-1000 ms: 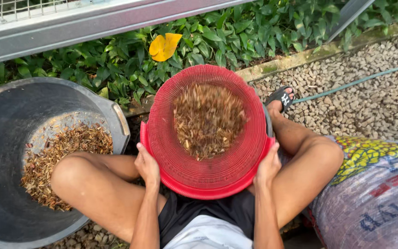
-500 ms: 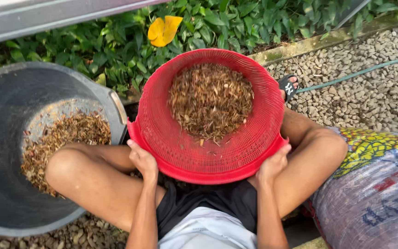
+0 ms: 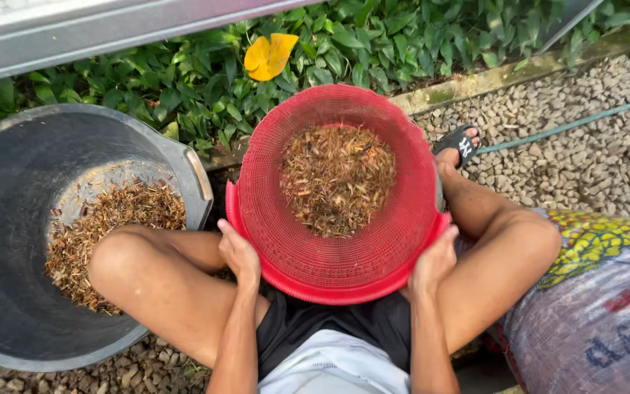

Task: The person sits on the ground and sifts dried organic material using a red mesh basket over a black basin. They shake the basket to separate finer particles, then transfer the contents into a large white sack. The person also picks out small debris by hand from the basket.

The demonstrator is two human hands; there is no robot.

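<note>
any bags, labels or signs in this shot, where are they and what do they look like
Sack: lower right, against the person's right knee; bulging woven plastic, greyish purple with blue and red print, and a yellow and green patterned top.
Sandal: on the gravel past the red basket; black with a small white mark.
No signs or screens.

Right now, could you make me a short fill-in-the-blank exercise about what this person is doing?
1. Both hands hold a mesh basket coloured ____.
2. The left hand and right hand grip the basket's ____.
3. The brown husk bits lie ____ the basket.
4. The big tub beside the left knee is coloured ____.

Missing words: red; rim; inside; grey
</note>
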